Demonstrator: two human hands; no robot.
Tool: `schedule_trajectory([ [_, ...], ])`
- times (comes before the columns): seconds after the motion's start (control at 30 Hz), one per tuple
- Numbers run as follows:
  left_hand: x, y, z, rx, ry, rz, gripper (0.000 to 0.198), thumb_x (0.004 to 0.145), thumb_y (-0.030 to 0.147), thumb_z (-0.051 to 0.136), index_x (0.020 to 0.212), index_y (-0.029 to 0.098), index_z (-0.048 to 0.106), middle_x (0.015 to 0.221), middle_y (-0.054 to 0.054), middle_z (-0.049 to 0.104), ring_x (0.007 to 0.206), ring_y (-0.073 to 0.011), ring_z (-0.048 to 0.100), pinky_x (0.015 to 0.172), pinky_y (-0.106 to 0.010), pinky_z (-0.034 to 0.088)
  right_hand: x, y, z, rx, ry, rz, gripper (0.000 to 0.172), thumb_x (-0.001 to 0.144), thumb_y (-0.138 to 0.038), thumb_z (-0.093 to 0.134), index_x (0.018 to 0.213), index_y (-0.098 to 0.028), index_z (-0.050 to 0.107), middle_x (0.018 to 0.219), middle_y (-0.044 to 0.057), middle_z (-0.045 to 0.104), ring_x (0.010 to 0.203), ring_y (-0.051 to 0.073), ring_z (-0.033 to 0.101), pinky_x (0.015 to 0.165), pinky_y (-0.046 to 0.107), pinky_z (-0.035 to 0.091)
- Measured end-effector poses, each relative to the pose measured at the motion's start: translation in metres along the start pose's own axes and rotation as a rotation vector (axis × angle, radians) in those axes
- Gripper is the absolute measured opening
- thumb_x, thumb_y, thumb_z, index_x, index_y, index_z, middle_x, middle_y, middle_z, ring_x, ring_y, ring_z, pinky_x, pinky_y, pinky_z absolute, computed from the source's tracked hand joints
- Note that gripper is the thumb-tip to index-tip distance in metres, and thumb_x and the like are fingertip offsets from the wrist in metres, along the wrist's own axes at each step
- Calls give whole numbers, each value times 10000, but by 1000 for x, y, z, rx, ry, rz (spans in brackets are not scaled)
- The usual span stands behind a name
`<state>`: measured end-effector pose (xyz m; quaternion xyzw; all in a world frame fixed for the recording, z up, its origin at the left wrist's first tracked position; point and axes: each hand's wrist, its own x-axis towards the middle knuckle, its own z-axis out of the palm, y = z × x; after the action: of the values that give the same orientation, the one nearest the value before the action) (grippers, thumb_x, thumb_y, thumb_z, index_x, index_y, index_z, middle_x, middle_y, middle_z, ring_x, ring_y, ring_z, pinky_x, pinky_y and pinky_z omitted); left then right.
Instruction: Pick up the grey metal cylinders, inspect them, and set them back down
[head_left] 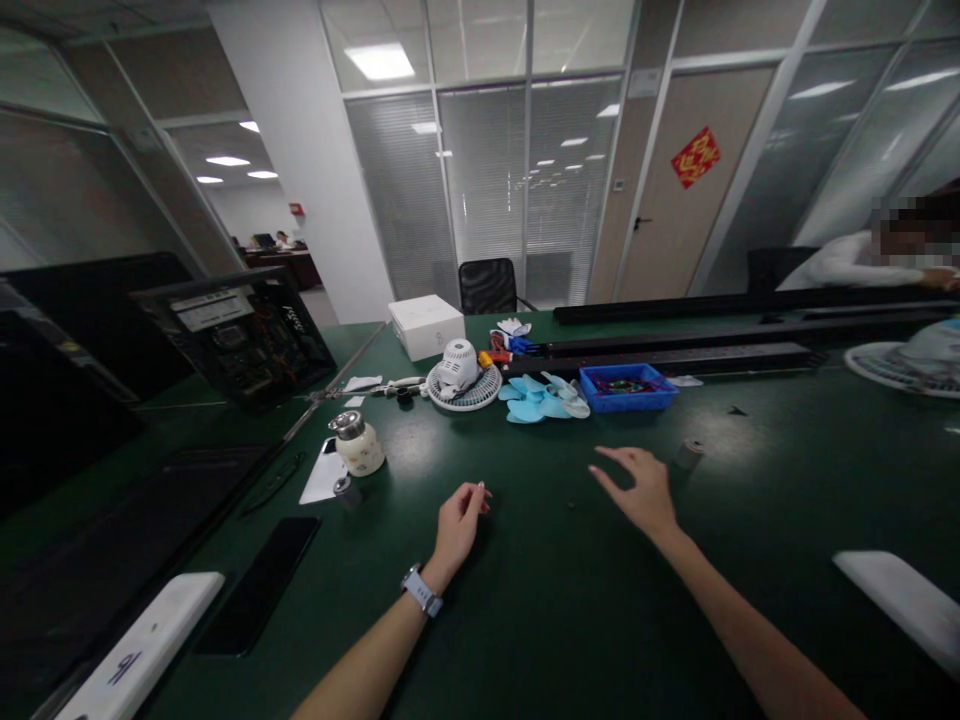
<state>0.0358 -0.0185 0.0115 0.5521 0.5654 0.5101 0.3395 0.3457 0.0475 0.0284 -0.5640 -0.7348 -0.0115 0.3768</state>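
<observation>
My left hand [459, 522], with a watch [422, 590] at the wrist, hovers over the green table [510, 620]. Its thumb and fingertips are pressed together; whatever may be between them is too small to make out. To the right, my right hand [643, 488] is stretched forward with thumb and index finger apart, nothing between them. A tiny dark piece [571, 505] lies on the table between the two hands. Just beyond the right hand stands a small grey cylinder [690, 453]. A similar cylinder [346, 491] is at the left, near a cream bottle [360, 446].
At the back are a white box [427, 327], a white fan part [463, 375], light-blue fan blades [541, 398] and a blue tray [630, 402] of wires. A black slab [262, 585] and white panels [142, 650] flank me. A person [847, 262] sits far right.
</observation>
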Motion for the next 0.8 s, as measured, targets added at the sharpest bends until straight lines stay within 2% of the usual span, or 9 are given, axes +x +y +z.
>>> schedule_trajectory([
  [0.07,0,0,0,-2,-2,0,457,877,577,452,813,167,641,694,-20,607,674,-159,578,661,-267,441,-10,-24,10,105,-286,-111,395,820,-564,553,1090,-312,692,1044,61,625,987,234,559,884,416,410],
  [0.13,0,0,0,-5,3,4,466,875,584,446,807,166,640,690,-22,607,674,-160,580,662,-268,446,-17,-33,16,176,-431,-104,391,786,-579,592,1071,-335,704,1039,53,622,986,239,558,868,426,434],
  [0.27,0,0,-1,-4,-5,9,461,875,582,448,811,166,637,694,-21,612,680,-159,586,666,-267,448,-21,-29,14,249,-467,-27,363,782,-547,612,1031,-310,727,1024,59,632,978,240,562,861,423,463],
  [0.4,0,0,-1,7,-13,2,448,872,575,460,807,167,635,686,-17,608,675,-157,580,668,-264,445,-16,-23,13,228,-474,-57,277,808,-510,594,922,-317,755,986,48,650,937,230,579,836,411,471],
  [0.47,0,0,-1,10,-15,-4,438,876,565,460,813,168,634,688,-16,605,676,-156,577,669,-262,442,-10,-14,9,214,-404,-69,281,830,-497,571,930,-306,751,995,43,661,931,222,591,831,390,472],
  [0.5,0,0,0,12,-14,-5,435,878,562,458,815,169,634,689,-16,604,676,-156,576,669,-261,441,-5,-5,5,198,-324,-54,296,845,-489,552,946,-289,747,1002,46,667,932,218,598,835,380,471],
  [0.67,-1,2,0,38,-23,-4,437,873,566,459,816,172,641,689,-17,606,675,-161,574,664,-260,433,15,65,-36,-76,171,147,363,896,-425,472,1018,-182,713,1043,115,684,973,244,599,877,361,431],
  [0.73,-1,3,0,41,-24,-5,430,871,560,463,816,173,643,683,-13,605,671,-160,572,661,-258,431,17,92,-50,-195,249,237,357,899,-388,462,1027,-165,710,1048,138,683,970,250,594,840,347,425],
  [0.8,-1,3,0,43,-22,1,417,873,549,467,819,176,644,680,-8,604,671,-157,574,664,-257,431,16,110,-56,-259,265,313,345,889,-363,475,1035,-161,713,1042,140,687,945,244,596,788,331,419],
])
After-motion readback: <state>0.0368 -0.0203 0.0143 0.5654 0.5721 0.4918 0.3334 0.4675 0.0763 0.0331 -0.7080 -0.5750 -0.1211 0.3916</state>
